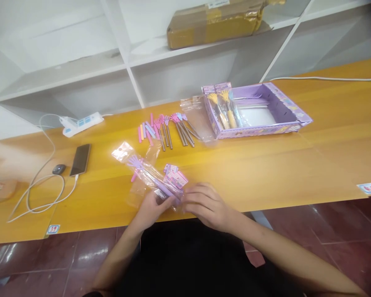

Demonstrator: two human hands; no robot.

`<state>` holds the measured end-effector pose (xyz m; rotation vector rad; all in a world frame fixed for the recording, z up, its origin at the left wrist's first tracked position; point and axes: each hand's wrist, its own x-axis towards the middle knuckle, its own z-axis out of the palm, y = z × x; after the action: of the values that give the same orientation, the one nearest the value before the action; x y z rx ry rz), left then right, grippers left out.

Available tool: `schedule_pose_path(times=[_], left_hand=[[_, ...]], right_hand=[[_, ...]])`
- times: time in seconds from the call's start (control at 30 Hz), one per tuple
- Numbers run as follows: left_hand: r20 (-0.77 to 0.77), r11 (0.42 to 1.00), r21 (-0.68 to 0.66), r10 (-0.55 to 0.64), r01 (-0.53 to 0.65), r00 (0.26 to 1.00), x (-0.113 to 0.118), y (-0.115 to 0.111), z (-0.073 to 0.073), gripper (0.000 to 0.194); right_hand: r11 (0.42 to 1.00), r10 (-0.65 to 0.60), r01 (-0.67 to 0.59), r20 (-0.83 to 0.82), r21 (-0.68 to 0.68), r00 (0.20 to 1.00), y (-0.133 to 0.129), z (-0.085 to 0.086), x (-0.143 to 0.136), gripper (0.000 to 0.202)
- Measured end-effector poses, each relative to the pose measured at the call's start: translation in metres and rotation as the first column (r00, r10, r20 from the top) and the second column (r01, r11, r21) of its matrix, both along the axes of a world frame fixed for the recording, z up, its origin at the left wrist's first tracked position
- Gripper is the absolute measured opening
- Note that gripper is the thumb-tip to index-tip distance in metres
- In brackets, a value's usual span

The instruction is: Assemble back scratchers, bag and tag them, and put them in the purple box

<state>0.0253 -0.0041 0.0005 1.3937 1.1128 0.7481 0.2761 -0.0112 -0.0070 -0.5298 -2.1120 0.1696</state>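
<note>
My left hand [153, 208] is closed on the lower end of a clear plastic bag [122, 152], near the table's front edge. Inside the bag lies a purple hand-shaped scratcher [136, 162] with a purple handle. At the same end of the bag is my right hand [207, 204], its fingers bent together; what its fingertips hold is hidden. Small patterned cards [177, 179] rest just beyond the bag. Farther back, several pink, blue and purple scratchers with metal rods [182, 134] lie beside short coloured sleeves [146, 130].
A purple display box [259, 130] with bagged yellow scratchers [224, 109] stands at the back right. Toward the left are a phone [80, 160], a black mouse [59, 169], a white cable [52, 202] and a power strip [83, 123]. A brown carton [214, 24] sits on the shelf.
</note>
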Motion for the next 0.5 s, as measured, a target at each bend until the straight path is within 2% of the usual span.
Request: schedule_pose_path(times=[0.13, 0.33, 0.5], left_hand=[[-0.070, 0.995, 0.025, -0.095, 0.097, 0.993, 0.000, -0.003, 0.002, 0.038], [-0.045, 0.982, 0.098, -0.159, 0.163, 0.986, -0.005, -0.004, 0.005, 0.043], [-0.176, 0.985, 0.073, -0.142, 0.157, 0.974, 0.001, -0.004, 0.006, 0.034]], right_hand=[[0.989, -0.032, 0.033, 0.010, -0.147, 0.999, 0.002, 0.007, -0.014, 0.016], [0.934, -0.009, -0.040, -0.135, -0.355, 0.991, 0.006, -0.007, -0.021, 0.026], [0.886, -0.024, -0.062, -0.179, -0.459, 0.984, 0.007, -0.004, -0.021, 0.016]])
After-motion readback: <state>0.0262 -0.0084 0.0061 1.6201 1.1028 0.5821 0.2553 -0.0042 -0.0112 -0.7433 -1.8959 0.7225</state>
